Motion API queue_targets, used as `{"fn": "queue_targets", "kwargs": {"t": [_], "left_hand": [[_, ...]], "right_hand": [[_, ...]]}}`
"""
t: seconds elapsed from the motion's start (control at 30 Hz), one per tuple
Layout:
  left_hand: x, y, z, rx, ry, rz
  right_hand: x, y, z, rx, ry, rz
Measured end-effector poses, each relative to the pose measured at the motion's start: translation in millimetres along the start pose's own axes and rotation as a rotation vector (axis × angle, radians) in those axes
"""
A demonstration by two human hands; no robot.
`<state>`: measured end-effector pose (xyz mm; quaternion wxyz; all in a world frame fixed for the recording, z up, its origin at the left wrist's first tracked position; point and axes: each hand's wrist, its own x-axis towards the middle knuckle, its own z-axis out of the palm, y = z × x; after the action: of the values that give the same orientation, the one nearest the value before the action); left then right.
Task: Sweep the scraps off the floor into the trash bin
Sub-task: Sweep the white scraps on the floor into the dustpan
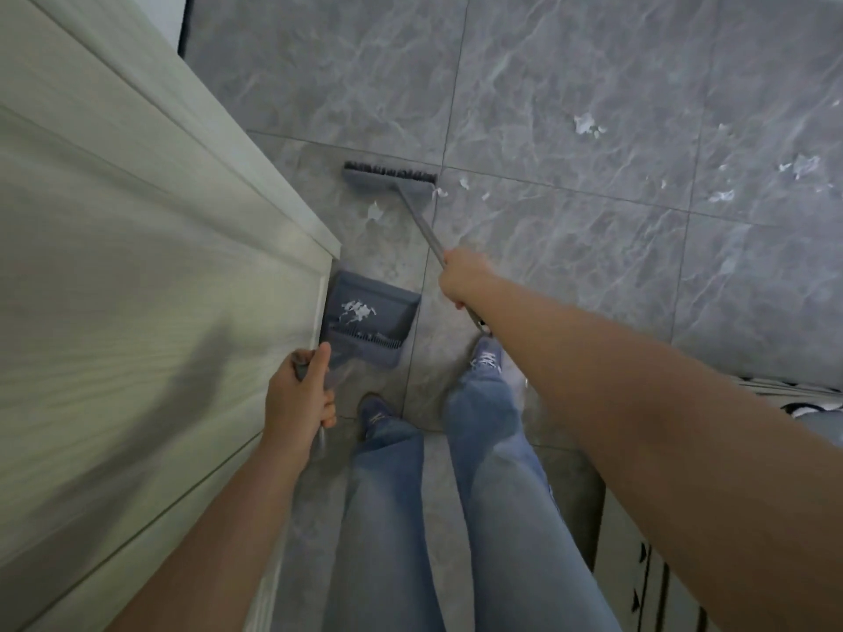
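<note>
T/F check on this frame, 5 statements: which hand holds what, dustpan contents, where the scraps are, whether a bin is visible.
1. The right hand grips the broom handle. True.
2. The dustpan is empty. False: white scraps already lie inside it.
3. The left hand holds the dustpan's handle. True.
4. All remaining scraps sit to the left of the broom head. False: one scrap lies just in front of it, and most loose scraps are scattered on the floor tiles to the right.
5. The trash bin stands beside the dustpan. False: no bin is in view; a pale wood-grain cabinet is beside it.
</note>
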<state>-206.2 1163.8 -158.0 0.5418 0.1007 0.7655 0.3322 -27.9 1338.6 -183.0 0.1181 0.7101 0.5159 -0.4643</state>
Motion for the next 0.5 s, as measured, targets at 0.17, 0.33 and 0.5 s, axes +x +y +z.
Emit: {"fn": "queue_targets", "kwargs": {"t": [0.17, 0.33, 0.5], "left_hand": [[3.8, 9.2, 15.7, 0.032, 0.062, 0.002], [2.8, 23.3, 33.2, 0.061, 0.023, -0.058], [1.4, 43.2, 46.1, 0.081, -0.039, -0.067]], "right_hand": [[-3.3, -3.6, -16.3, -0.186, -0.228, 0.007], [-32.6, 24.5, -36.0, -0.315, -0.315, 0.014], [-61.1, 73.3, -52.2, -0.200, -0.397, 0.020]]}}
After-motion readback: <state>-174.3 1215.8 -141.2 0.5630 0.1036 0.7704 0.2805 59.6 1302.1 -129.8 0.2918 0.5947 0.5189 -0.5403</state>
